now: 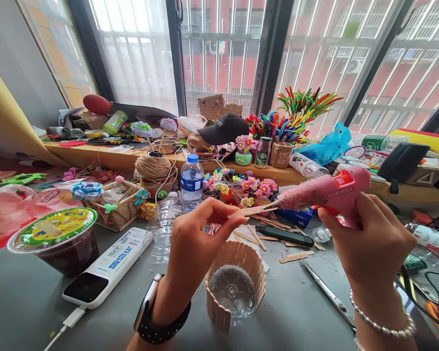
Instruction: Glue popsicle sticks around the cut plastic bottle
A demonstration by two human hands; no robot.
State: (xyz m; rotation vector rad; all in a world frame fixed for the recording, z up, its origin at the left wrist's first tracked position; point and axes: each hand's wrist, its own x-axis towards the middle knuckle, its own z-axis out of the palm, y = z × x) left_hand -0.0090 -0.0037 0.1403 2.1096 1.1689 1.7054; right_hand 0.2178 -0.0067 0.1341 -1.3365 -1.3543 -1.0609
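My left hand (197, 239) pinches a wooden craft stick (254, 210) between thumb and fingers, holding it level above the table. My right hand (366, 243) grips a pink hot glue gun (325, 191), whose nozzle touches the stick's right end. Below the hands stands a cut clear plastic bottle base (234, 290) ringed with upright wooden sticks. More loose sticks (296, 256) lie on the grey table behind it.
A phone (108, 268) on a cable lies at left beside a lidded cup (58, 239). A water bottle (191, 183), twine spool (154, 168), craft flowers (249, 187), black utility knife (285, 235) and scissors (327, 292) crowd the table; a cluttered wooden shelf (95, 153) runs under the window.
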